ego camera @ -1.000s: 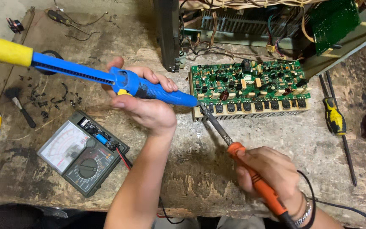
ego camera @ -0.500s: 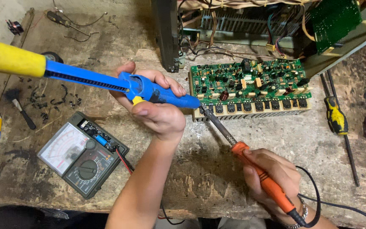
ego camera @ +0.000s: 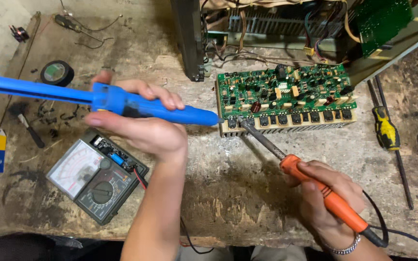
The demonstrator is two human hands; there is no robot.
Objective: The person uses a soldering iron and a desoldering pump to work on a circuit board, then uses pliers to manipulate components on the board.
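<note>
The left hand (ego camera: 143,128) is wrapped tight around a blue desoldering pump (ego camera: 122,102), fingers curled over the top and thumb underneath. It's a long smooth plastic tube, its long axis lying almost level across the bench, dipping slightly to the right. Its tapered nozzle points right, with the tip right at the left edge of the green circuit board (ego camera: 286,94). The plunger end runs off the left side of the picture.

Over on the other side, the right hand (ego camera: 327,198) is closed firmly around the orange handle of a soldering iron (ego camera: 291,164). That tool slants from lower right up to upper left: glossy orange grip, then a dull grey metal shaft, its tip down at the board's front edge, near the left corner. A black cord trails from the handle's back end past the wrist, which wears a beaded metal bracelet.

The board itself sits flat near the middle of the worn, scarred wooden workbench (ego camera: 238,193), crowded with small components, with a pale finned strip carrying a row of black parts along its front edge.

Lying below the left hand is an analogue multimeter (ego camera: 95,176) with a white dial face and dark, boxy case. A roll of black tape (ego camera: 56,72) rests at upper left, well apart. A yellow-and-black screwdriver (ego camera: 388,135) lies to the right of the board, blade pointing toward the near edge.
</note>
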